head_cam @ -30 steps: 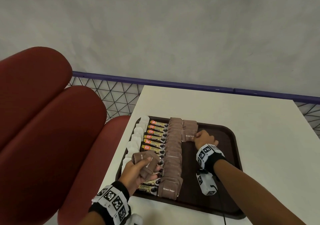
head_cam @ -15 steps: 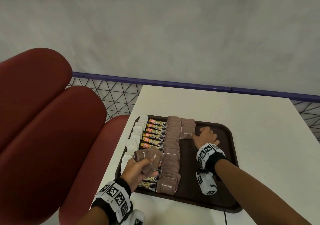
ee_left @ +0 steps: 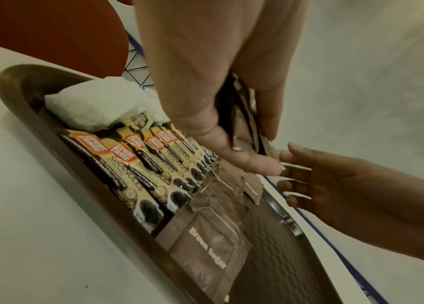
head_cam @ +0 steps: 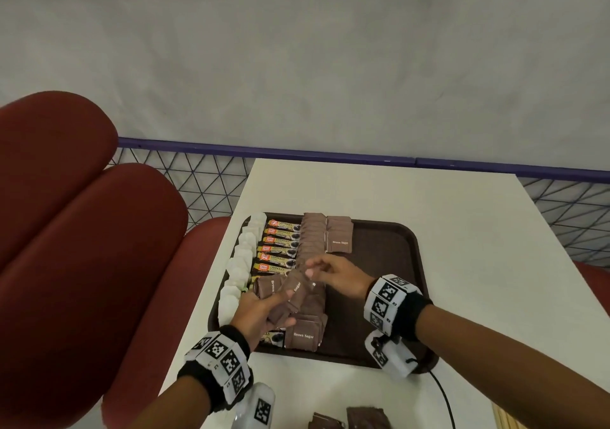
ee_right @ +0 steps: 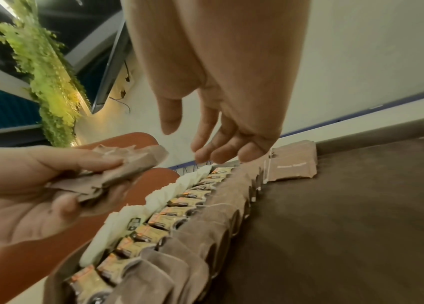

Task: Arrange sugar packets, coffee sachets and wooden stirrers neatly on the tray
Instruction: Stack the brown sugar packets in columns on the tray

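Smooth white table (head_cam: 396,204), ribbed brown tray (head_cam: 389,257)

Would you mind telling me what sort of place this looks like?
Probably a café or canteen seating area: a brown serving tray holding coffee sachets and brown sugar packets sits on a white table beside red padded seating.

tray (head_cam: 389,240) on table (head_cam: 429,214) | left to right — napkins (head_cam: 246,257), coffee sachets (head_cam: 280,247), sugar packets (head_cam: 310,247)

Soft, even indoor light; wrist views warm-tinted, edges stretched, moving fingers blurred.
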